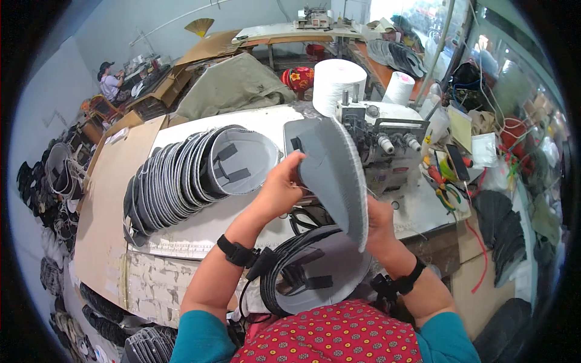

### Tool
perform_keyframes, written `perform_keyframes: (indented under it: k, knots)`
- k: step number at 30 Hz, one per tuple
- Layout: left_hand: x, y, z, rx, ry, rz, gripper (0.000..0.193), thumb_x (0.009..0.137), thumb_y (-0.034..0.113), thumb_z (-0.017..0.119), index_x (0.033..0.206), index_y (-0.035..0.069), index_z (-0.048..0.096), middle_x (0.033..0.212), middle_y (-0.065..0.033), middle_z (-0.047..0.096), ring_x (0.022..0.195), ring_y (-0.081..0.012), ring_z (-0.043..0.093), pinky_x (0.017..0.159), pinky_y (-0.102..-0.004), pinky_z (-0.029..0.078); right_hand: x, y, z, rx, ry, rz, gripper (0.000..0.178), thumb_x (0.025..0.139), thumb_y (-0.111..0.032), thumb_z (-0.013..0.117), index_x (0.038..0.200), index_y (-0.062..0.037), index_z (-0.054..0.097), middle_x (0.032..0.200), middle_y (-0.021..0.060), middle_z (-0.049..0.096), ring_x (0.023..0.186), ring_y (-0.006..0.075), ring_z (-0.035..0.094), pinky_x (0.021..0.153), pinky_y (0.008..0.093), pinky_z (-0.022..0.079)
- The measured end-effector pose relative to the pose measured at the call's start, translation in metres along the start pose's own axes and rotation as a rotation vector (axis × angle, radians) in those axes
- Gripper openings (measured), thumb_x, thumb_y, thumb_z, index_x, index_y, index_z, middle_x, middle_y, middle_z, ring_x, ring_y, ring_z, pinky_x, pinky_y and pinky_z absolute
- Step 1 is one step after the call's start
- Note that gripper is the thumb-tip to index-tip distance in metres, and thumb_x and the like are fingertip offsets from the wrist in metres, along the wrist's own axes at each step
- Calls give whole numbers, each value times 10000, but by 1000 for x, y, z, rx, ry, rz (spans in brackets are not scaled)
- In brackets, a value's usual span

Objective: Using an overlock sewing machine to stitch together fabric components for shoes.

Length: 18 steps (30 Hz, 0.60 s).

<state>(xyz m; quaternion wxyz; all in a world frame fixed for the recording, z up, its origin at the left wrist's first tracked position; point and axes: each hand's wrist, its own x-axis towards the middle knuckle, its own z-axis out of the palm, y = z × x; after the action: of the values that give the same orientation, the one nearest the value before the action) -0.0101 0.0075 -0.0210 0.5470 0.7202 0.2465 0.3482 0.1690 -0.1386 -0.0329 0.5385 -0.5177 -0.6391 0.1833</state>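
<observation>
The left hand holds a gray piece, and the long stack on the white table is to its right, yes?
Wrong side: the head view shows the long stack on the white table to the left of the left hand, which holds a gray piece.

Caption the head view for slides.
Left hand grips a gray panel, right hand at its edge, by a sewing machine; similar panels nested at left.

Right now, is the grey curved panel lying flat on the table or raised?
Raised and tilted: the left grip holds the grey panel at a slant, the right grip at its pale edge.
</observation>
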Motion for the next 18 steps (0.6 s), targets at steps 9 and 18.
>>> perform_keyframes:
  k: [9, 18]
  knots:
    - [-3, -24, -21, -414, 270, -196, 131, 916, 60, 498, 845, 102, 601, 991, -38, 651, 946, -131, 567, 811, -281, 448, -19, 16, -1, -42, -52, -153, 130, 855, 92, 610, 940, 3, 653, 1048, 115, 732, 509, 84, 588, 467, 224, 481]
    - [21, -34, -42, -357, 543, -127, 305, 963, 420, 596, 795, 166, 574, 806, 74, 537, 772, -54, 434, 733, -252, 311, 8, 29, 15, -212, 101, -188, 186, 823, 15, 701, 996, -10, 638, 1065, 129, 713, 887, 273, 715, 728, 323, 579]
